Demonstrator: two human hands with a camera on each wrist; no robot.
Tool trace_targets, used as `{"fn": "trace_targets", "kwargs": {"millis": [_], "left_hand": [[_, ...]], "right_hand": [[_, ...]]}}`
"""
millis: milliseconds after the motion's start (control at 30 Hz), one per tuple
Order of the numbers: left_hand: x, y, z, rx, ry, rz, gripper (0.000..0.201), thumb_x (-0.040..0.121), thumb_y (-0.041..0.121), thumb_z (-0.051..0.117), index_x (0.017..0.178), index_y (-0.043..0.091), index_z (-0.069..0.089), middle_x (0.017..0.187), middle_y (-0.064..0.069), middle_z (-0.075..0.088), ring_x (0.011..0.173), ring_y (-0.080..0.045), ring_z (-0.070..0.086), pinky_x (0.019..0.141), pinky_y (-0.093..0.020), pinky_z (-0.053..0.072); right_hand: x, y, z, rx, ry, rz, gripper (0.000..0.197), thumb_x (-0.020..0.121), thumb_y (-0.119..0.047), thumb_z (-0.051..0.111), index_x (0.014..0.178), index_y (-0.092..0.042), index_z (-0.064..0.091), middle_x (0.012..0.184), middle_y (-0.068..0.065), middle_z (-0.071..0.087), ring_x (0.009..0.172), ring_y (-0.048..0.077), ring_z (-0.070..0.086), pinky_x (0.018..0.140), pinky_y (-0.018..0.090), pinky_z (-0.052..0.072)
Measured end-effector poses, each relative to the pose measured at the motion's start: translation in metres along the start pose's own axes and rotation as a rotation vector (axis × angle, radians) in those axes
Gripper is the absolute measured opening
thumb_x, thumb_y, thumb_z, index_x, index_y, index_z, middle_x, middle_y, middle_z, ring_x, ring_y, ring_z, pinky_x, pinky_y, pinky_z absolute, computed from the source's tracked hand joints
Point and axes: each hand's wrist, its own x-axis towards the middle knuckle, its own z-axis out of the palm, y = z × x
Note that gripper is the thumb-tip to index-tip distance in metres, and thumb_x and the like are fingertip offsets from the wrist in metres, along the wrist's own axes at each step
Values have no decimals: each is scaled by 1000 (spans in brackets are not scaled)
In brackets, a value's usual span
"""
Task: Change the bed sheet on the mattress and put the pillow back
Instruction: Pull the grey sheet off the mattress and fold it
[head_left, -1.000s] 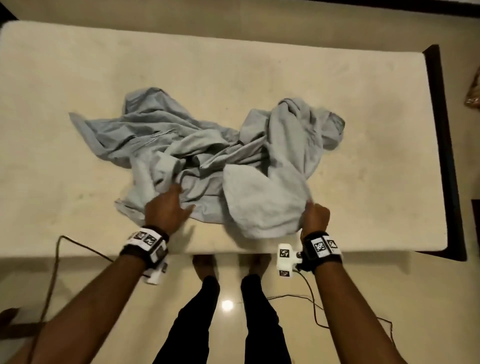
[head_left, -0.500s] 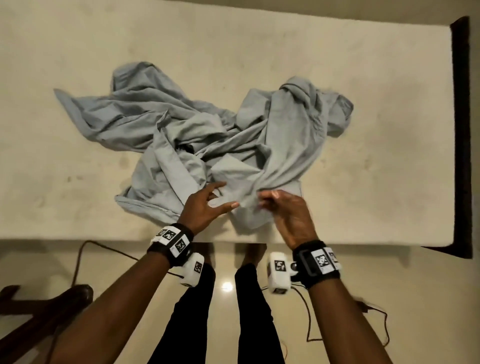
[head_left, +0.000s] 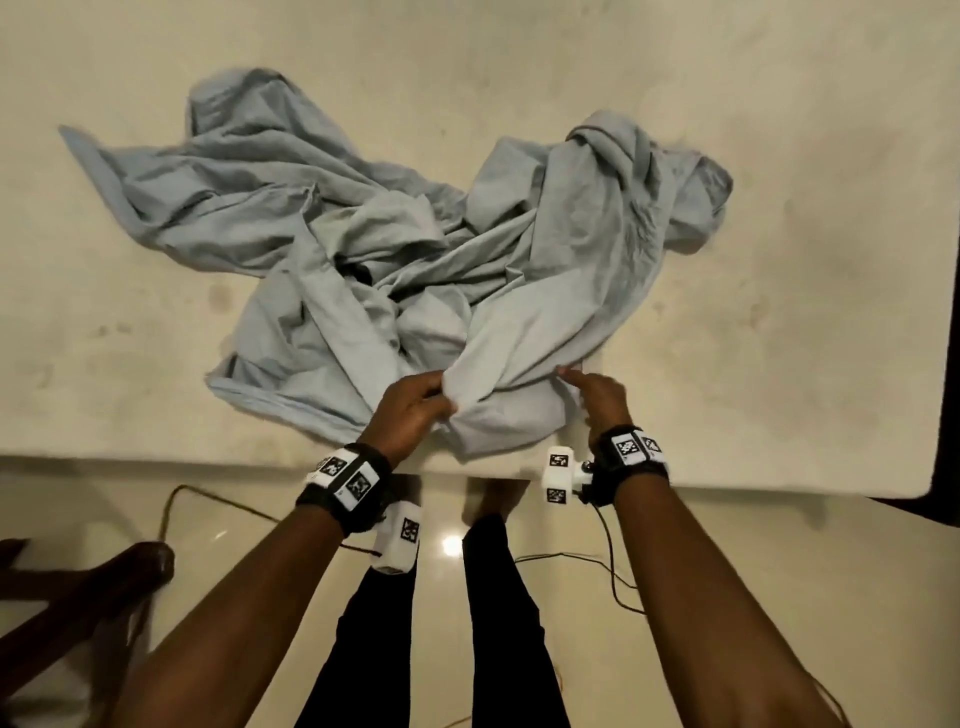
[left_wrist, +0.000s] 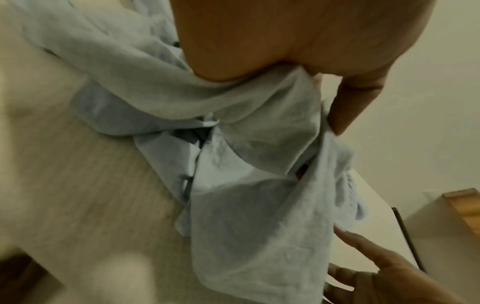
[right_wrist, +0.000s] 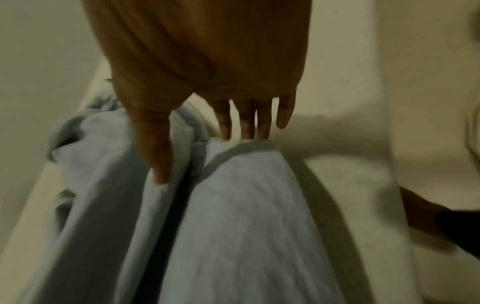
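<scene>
A crumpled pale blue bed sheet (head_left: 545, 260) lies in a heap on the bare cream mattress (head_left: 779, 364). My left hand (head_left: 415, 410) grips a bunched fold of the sheet near the front edge. In the left wrist view the cloth (left_wrist: 246, 205) hangs from under my palm. My right hand (head_left: 597, 397) is just to the right, with straight fingers touching the hem. The right wrist view shows the thumb lying on the sheet (right_wrist: 246, 216) and the fingertips (right_wrist: 246, 131) at its edge. No pillow is in view.
A dark bed frame (head_left: 948, 364) runs along the mattress's right side. A dark wooden piece of furniture (head_left: 78, 597) stands on the glossy floor at lower left. Cables (head_left: 613, 571) trail on the floor beside my legs (head_left: 498, 597).
My left hand moved from the sheet's left part to the near middle fold and closed on it. My right hand let go of the edge, and its fingers are now straight at the hem.
</scene>
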Motion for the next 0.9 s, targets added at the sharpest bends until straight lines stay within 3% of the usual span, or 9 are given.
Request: {"fn": "trace_targets", "kwargs": {"millis": [67, 133, 233, 333, 500, 633, 733, 800, 900], "left_hand": [[-6, -6, -10, -6, 20, -70, 14, 65, 23, 60, 64, 9, 59, 61, 6, 55, 60, -9, 49, 62, -30, 37], [-16, -6, -18, 43, -34, -81, 16, 65, 21, 57, 56, 17, 45, 53, 10, 41, 52, -6, 38, 54, -26, 27], [-26, -5, -29, 85, 51, -81, 32, 76, 17, 58, 49, 23, 42, 45, 11, 42, 45, -5, 39, 49, -20, 29], [-26, 3, -40, 1, 177, -105, 40, 87, 7, 61, 51, 16, 46, 45, 7, 46, 49, -14, 48, 48, -22, 36], [-29, 63, -31, 53, 53, 116, 36, 89, 24, 57, 56, 12, 51, 50, 2, 52, 49, -12, 48, 53, -27, 38], [-37, 126, -21, 108, 23, 261, 35, 90, 21, 55, 56, 15, 48, 52, 6, 49, 54, -7, 47, 60, -29, 37], [-53, 166, -20, 83, 54, 309, 36, 94, 18, 53, 58, 12, 53, 53, 6, 53, 53, -6, 49, 60, -30, 37], [-64, 190, -28, 52, 80, 326, 34, 96, 21, 54, 64, 13, 65, 59, 6, 60, 59, -8, 53, 62, -30, 40], [-82, 224, -44, 40, 44, 372, 18, 92, 29, 62, 89, 20, 77, 82, 2, 73, 74, -11, 62, 69, -32, 50]], "right_hand": [[-1, 4, 2, 104, -183, 57, 49, 70, -33, 89, 108, -6, 73, 112, 9, 72, 112, 34, 64, 87, 37, 53], [-10, 6, 6, 207, -255, 13, 40, 74, -14, 86, 109, 1, 73, 110, 15, 74, 111, 40, 67, 83, 36, 57], [-33, -9, 0, 506, -418, -40, 52, 80, 2, 76, 130, 4, 61, 131, 23, 63, 124, 42, 59, 107, 53, 46], [-82, -46, -30, 655, -475, -138, 48, 92, 1, 63, 140, 0, 54, 141, 23, 56, 131, 41, 53, 113, 54, 39], [-192, -106, -95, 897, -428, -311, 43, 100, -11, 52, 143, -6, 52, 141, 18, 57, 130, 34, 55, 107, 50, 45], [-263, -129, -111, 1039, -512, -287, 35, 102, -17, 43, 126, -8, 68, 125, 17, 68, 115, 33, 66, 91, 48, 56], [-288, -133, -109, 1041, -561, -277, 39, 105, -19, 39, 124, -5, 69, 122, 17, 69, 112, 31, 66, 104, 47, 50], [-301, -138, -111, 1043, -570, -270, 40, 107, -22, 38, 131, -1, 62, 125, 18, 67, 117, 31, 62, 113, 45, 40], [-315, -151, -120, 1078, -542, -295, 32, 102, -23, 53, 125, -1, 59, 113, 16, 65, 109, 25, 59, 107, 38, 41]]}}
